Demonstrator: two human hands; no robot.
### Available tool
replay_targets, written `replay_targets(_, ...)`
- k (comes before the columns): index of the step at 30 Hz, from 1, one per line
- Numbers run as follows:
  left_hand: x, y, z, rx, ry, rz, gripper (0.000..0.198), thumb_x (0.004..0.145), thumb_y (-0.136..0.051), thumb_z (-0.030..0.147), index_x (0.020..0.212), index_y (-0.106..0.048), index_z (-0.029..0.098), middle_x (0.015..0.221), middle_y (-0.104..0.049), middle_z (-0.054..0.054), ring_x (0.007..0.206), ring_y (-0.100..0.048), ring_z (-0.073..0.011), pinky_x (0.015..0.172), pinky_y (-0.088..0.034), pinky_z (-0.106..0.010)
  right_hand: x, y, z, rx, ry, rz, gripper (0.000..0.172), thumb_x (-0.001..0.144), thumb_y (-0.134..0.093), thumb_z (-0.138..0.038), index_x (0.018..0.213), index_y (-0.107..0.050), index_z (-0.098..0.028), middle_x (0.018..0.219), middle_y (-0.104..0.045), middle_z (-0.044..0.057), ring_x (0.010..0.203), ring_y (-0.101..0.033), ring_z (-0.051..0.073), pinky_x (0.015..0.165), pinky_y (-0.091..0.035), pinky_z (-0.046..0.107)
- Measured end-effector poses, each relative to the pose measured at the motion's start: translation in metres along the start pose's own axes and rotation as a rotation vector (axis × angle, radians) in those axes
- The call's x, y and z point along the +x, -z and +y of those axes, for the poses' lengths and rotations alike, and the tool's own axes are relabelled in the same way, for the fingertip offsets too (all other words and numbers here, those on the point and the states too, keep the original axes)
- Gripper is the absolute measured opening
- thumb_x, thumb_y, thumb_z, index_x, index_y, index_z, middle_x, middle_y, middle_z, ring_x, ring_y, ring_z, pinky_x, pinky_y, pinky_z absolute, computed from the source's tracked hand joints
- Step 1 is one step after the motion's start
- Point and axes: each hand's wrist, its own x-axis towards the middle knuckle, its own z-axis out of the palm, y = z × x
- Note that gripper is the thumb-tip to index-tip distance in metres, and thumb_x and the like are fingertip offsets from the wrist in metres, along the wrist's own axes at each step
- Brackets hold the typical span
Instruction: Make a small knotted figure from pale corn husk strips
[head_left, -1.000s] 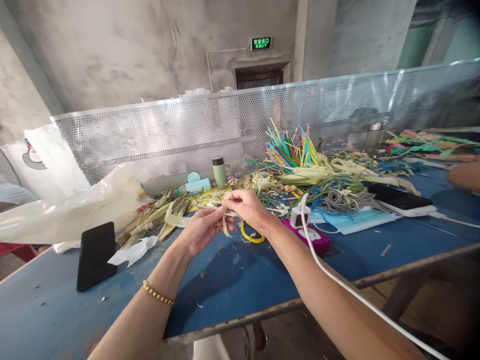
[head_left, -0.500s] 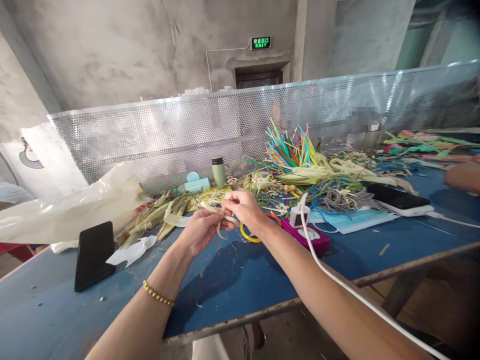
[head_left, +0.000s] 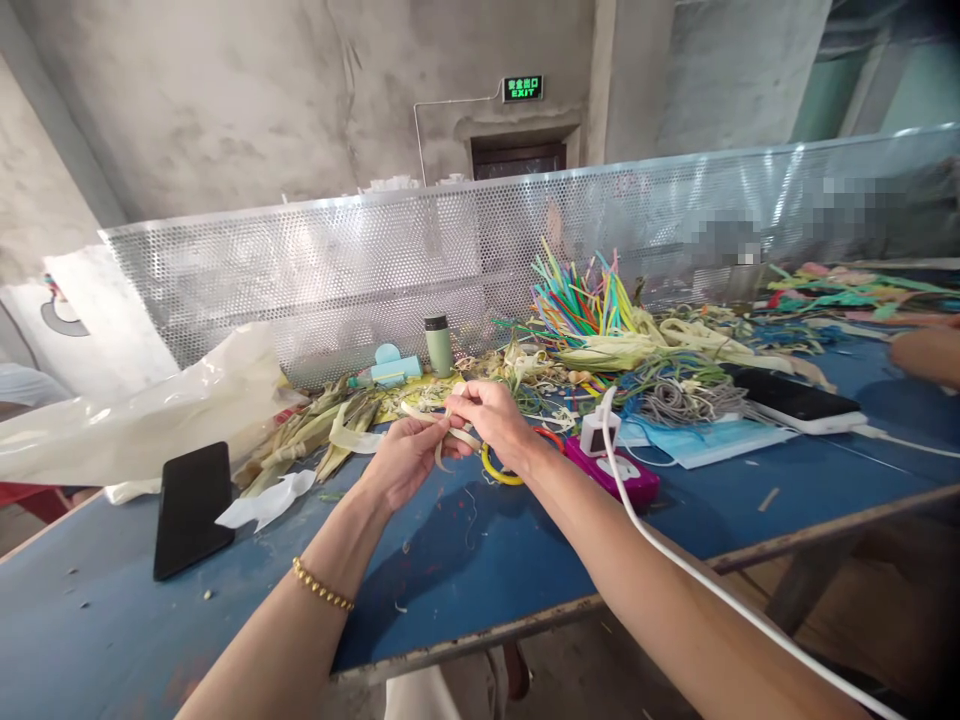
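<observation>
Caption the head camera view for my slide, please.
Both hands hold a pale strip over a blue table, a multicoloured bundle beyond.

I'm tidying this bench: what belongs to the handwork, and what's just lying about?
Handwork, apparently:
- pale strips, in left hand and right hand
- perhaps husk-like bundle

Lying about, probably:
- leftmost phone
- green tumbler
- blue face mask

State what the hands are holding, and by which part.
A pale strip, pinched by the left hand and the right hand where they meet, with curling lengths sticking out; the fingers hide exactly which part is gripped.
</observation>
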Motion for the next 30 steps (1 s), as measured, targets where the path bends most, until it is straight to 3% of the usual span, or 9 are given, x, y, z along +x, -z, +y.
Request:
replay_targets(7, 0.0013, 0.0027, 0.0050, -0.126, 0.025, -0.009, 0.022, 0.088, -0.057, 0.026, 0.091, -0.068, 0.007, 0.085, -0.073, -0.016, 0.081, -0.072, -0.0250, 0.079, -0.056, -0.037, 0.0063, 0.0064, 0.0002, -0.116, 0.054, 0.124, 0.028, 0.071, -0.069, -0.034, 0.059, -0.050, -0.016, 0.057, -0.053, -0.001, 0.049, -0.046, 0.008, 0.041, -0.034, 0.020)
replay_targets(12, -0.0021, -0.0012, 0.0078, -0.043, 0.022, -0.018, 0.016, 0.081, -0.066, 0.021, 0.084, -0.067, 0.006, 0.085, -0.073, -0.017, 0.077, -0.072, -0.0233, 0.076, -0.055, -0.032, 0.0027, 0.0035, -0.0035, -0.106, 0.006, 0.101, 0.027, 0.071, -0.067, -0.033, 0.060, -0.048, -0.017, 0.055, -0.047, -0.004, 0.044, -0.039, 0.007, 0.038, -0.031, 0.021)
replay_targets(17, -0.0028, -0.0019, 0.0053, -0.039, 0.041, 0.042, 0.011, 0.076, -0.069, 0.015, 0.080, -0.068, 0.005, 0.075, -0.073, -0.015, 0.071, -0.072, -0.0221, 0.070, -0.055, -0.029, 0.0011, 0.0012, -0.0045, -0.175, 0.052, 0.083, 0.026, 0.072, -0.065, -0.032, 0.058, -0.049, -0.017, 0.054, -0.048, -0.003, 0.049, -0.042, 0.008, 0.043, -0.033, 0.022)
replay_targets(23, -0.0014, -0.0027, 0.0027, -0.032, 0.046, 0.033, 0.013, 0.074, -0.070, 0.016, 0.080, -0.069, 0.004, 0.073, -0.073, -0.016, 0.071, -0.072, -0.0242, 0.070, -0.055, -0.030, 0.0024, 0.0008, -0.0004, -0.220, 0.064, 0.126, 0.025, 0.072, -0.064, -0.031, 0.057, -0.049, -0.017, 0.053, -0.049, -0.003, 0.048, -0.042, 0.009, 0.044, -0.031, 0.023)
replay_targets(30, -0.0027, 0.0004, 0.0078, -0.102, 0.010, -0.051, 0.013, 0.081, -0.063, 0.014, 0.090, -0.068, 0.005, 0.092, -0.074, -0.018, 0.087, -0.072, -0.0251, 0.082, -0.054, -0.034, 0.0055, 0.0101, -0.0047, -0.011, 0.022, 0.125, 0.031, 0.069, -0.070, -0.037, 0.061, -0.047, -0.018, 0.054, -0.044, -0.005, 0.046, -0.041, 0.008, 0.041, -0.032, 0.022)
